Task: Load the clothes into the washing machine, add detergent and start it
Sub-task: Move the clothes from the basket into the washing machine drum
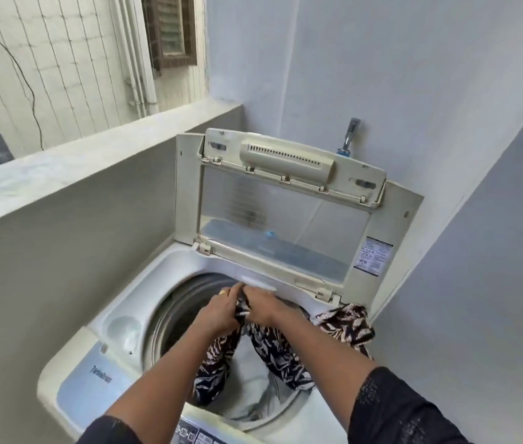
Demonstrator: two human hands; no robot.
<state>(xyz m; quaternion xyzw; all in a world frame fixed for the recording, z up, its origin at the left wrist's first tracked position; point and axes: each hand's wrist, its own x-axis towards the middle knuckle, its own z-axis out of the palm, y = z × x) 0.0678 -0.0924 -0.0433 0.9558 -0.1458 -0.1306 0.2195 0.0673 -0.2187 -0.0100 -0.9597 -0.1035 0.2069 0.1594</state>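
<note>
Reaching both arms forward above the drum (pixel 161 318), gripping the patterned garment (pixel 268 349) in left hand (pixel 221 313) and right hand (pixel 264 307), fingers curled, side by side near its far rim.

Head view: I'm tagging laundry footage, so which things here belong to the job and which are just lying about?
Job: black-and-white patterned garment, gripped by left hand and right hand; washing machine with open lid; pale cloth in drum.
Just there: wall tap; parapet ledge; shuttered window.
</note>
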